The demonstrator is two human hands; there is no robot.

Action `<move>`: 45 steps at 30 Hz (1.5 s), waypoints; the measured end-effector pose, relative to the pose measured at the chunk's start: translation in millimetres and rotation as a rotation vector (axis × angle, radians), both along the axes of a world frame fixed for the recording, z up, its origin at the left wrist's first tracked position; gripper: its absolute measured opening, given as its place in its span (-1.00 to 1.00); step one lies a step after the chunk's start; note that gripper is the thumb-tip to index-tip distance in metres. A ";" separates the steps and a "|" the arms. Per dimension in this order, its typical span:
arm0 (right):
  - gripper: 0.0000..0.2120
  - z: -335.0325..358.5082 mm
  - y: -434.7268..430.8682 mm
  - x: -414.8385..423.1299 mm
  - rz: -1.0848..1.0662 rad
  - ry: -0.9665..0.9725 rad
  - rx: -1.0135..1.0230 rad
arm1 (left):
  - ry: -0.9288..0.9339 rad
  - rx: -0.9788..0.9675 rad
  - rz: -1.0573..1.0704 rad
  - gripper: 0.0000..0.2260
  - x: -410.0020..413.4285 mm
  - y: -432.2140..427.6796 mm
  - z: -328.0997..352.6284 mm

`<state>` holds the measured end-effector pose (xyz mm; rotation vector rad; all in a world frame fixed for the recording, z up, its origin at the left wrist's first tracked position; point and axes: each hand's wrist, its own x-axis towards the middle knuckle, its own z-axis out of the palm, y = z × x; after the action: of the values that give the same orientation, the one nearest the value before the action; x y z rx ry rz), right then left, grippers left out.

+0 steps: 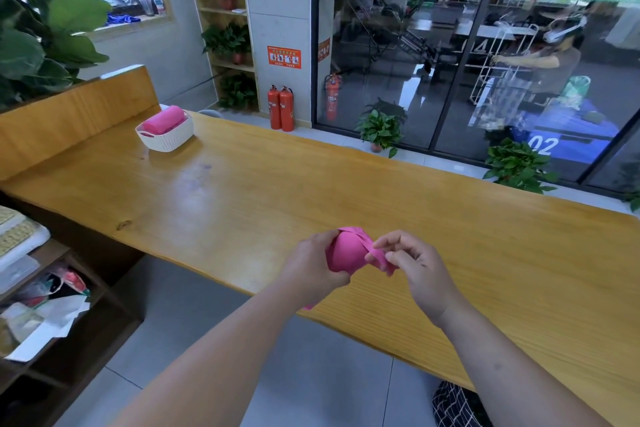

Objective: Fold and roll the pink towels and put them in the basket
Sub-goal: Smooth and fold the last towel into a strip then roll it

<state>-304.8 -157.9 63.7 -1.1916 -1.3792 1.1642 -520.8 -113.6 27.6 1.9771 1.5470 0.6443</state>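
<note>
Your left forearm [221, 360] and right forearm [519, 371] fill the bottom of the view, rising from 7 and 5 o'clock to meet just below the middle. A patch of black-and-white checked cloth [453, 406] shows at 5 o'clock, below the desk's near edge.

The long wooden desk [277, 184] runs across the view from 9 o'clock to 4 o'clock, with a raised wooden back panel [69, 114] along its end at 10 o'clock. A big-leaved plant [41, 28] stands behind that panel at 10 o'clock. Two red fire extinguishers [281, 107] stand on the floor past the desk at 12 o'clock.

The white slatted basket [169, 141] sits on the desk at 10 o'clock, near the back panel and well apart from your hands. One rolled pink towel [162, 121] already lies in it, standing proud of the rim.

The second pink towel [346, 253] is at 6 o'clock, a rounded roll held just above the desk's near edge. Your left hand [313, 265] grips the roll at its 9 o'clock side, fingers curled round it. Your right hand [417, 272] pinches the towel's loose edge [375, 258] between thumb and forefinger at the roll's 3 o'clock side.
</note>
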 end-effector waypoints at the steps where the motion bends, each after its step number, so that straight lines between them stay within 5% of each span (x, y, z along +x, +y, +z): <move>1: -0.71 -4.4 -2.7 -3.2 -0.009 0.008 -0.012 | -0.032 -0.029 0.030 -0.25 -1.2 0.9 1.2; 6: -0.75 -19.6 -13.2 -37.9 0.022 -0.061 0.026 | -0.217 -0.205 0.086 -0.40 5.5 5.9 -2.6; 15: -0.74 -16.3 0.7 -30.1 -0.035 -0.128 -0.007 | -0.522 -0.635 -0.046 -0.03 -4.5 -9.3 -21.2; 27: -0.72 -18.4 -0.2 -65.4 0.098 -0.484 0.036 | -0.236 -0.162 0.093 -0.04 -38.5 9.7 -17.3; 33: -0.70 -10.2 29.2 -90.7 -0.004 -0.334 -0.074 | 0.030 -0.018 0.003 0.02 -47.2 6.9 -23.2; 40: -0.80 8.6 72.7 -124.5 -0.112 -0.224 -0.434 | 0.293 0.145 -0.126 0.10 -72.3 6.9 -25.4; 45: -0.86 19.7 87.7 -159.1 -0.017 -0.265 -0.481 | 0.241 0.085 -0.041 0.11 -99.1 10.1 -27.3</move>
<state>-463.9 -70.2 83.4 -1.7444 -1.3125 1.4127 -619.9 -103.5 0.3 2.2115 1.6359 0.4752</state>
